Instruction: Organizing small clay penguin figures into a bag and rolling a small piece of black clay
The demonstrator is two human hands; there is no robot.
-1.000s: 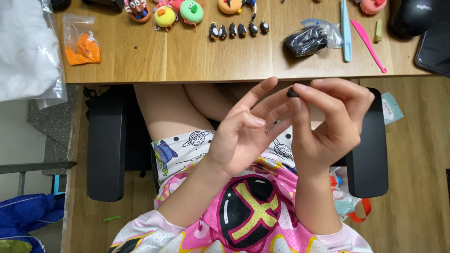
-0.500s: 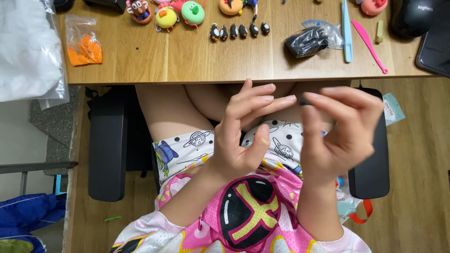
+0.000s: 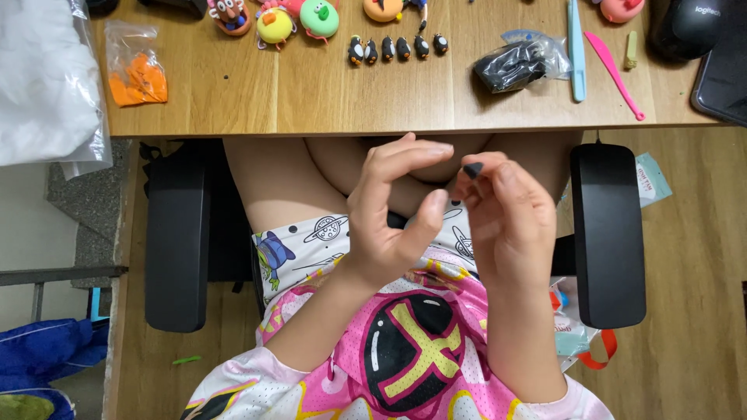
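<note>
We are shaping a small dark clay bit [image 3: 472,169], pinched at the fingertips of our right hand [image 3: 510,222] just below the desk [image 3: 327,101] edge, over the lap. Our left hand [image 3: 389,210] holds nothing, its fingers spread and curled beside the bit. The row of little black figures [image 3: 397,48] on the desk suggests this is a part in the making, so the next move seems to call for light, careful rolling between fingertips.

The top edge cuts off the clay figures [image 3: 276,17]; the right hand [image 3: 510,222] hides most of the dark clay bit [image 3: 472,169].
</note>
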